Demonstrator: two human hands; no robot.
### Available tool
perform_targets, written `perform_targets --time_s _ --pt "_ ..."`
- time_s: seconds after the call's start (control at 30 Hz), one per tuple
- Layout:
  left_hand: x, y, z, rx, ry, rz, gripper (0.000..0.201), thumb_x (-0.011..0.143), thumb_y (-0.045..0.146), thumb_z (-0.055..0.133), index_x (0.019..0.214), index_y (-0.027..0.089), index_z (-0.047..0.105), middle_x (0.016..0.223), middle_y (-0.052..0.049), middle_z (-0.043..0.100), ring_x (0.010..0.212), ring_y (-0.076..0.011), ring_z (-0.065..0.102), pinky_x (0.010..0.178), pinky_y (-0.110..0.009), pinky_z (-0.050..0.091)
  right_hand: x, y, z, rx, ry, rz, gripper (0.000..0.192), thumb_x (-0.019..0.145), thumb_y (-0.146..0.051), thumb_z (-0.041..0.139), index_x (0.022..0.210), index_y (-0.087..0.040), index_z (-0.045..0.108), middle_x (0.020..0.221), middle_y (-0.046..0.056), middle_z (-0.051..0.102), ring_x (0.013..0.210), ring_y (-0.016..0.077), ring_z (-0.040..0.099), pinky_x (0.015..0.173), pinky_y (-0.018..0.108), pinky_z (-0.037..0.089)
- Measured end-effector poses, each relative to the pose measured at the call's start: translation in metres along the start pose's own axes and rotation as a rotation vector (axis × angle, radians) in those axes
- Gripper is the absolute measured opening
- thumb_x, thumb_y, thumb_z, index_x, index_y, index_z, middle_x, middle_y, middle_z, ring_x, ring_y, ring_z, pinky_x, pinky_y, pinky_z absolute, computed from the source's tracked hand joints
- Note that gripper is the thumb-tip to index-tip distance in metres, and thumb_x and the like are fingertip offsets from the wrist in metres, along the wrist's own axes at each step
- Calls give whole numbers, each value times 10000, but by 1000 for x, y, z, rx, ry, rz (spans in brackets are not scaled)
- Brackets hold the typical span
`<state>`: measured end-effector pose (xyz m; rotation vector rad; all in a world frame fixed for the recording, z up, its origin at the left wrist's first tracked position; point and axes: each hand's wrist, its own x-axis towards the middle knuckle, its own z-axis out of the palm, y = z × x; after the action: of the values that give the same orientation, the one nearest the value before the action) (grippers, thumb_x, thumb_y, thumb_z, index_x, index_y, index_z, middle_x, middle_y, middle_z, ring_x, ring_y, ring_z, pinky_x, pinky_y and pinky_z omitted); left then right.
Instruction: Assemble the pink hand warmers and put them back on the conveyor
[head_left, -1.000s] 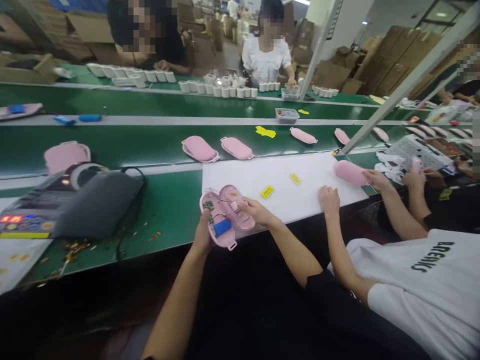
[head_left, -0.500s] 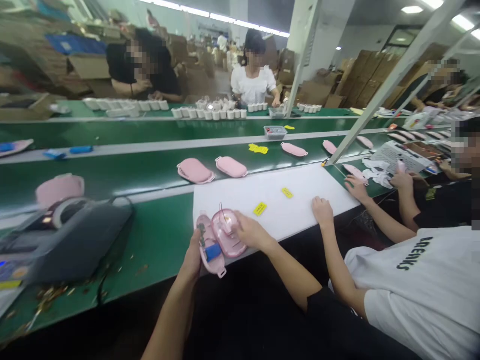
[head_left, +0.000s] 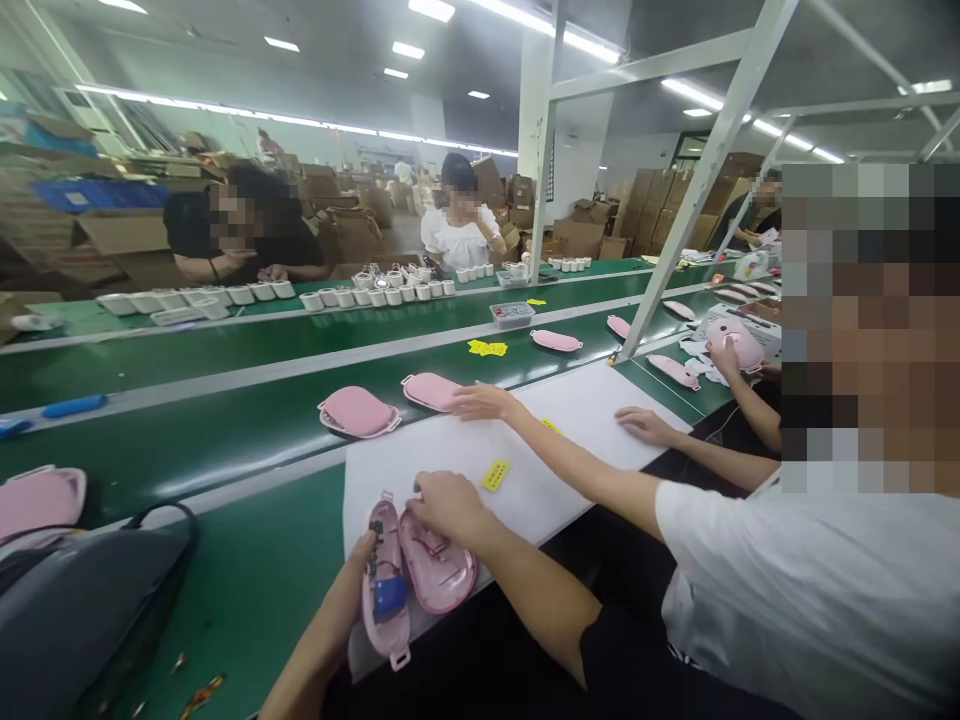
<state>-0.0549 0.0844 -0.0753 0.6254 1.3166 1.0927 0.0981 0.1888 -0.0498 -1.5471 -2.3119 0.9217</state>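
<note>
At the lower centre of the frame, at the near edge of the green bench (head_left: pixel 247 590), the left hand (head_left: pixel 352 580) is wrapped around the outer edge of an opened pink oval plastic shell (head_left: pixel 386 590) showing a small circuit board and a blue battery, while the right hand (head_left: pixel 446 505) rests pinched-down on the joined second pink half-shell (head_left: pixel 442 575) beside it. The thin moulded plastic looks light, stiff and rather smooth. With fine red wires crossing inside, it is best held by the rims, clear of board and leads.
</note>
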Motion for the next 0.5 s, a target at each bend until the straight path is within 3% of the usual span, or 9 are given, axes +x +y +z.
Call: perform_targets --time_s 0.13,0.23,0.33,0.5 --pt "-2 -5 -4 10 31 -104 640 990 653 489 1252 122 732 1077 -171 793 1100 -344 784 1011 -493 659 -18 2 -10 185 65 -13 383 1057 -332 689 1406 -184 635 1227 73 746 1144 219 734 1063 443 610" --pt "-12 -4 -6 -44 -67 -125 668 950 707 531 1170 117 756 989 -159 794 1045 -355 788 950 -492 672 -35 4 -8 345 68 -23 480 999 -226 697 1468 -237 590 1105 25 784 1028 180 763 970 323 613" --pt "-24 2 -4 -122 -171 -88 671 899 726 644 1111 105 781 946 -157 792 1062 -365 780 965 -492 664 -47 4 -6 481 31 -61 418 987 -259 669 1405 -255 649 1042 16 783 937 168 755 863 283 611" --pt "-23 3 6 -193 -88 -15 701 832 692 806 1130 58 789 1026 -189 795 1181 -382 745 1118 -503 590 -55 9 -18 626 -9 -189 326 1035 -414 557 1193 -208 755 989 51 748 914 191 695 853 315 589"
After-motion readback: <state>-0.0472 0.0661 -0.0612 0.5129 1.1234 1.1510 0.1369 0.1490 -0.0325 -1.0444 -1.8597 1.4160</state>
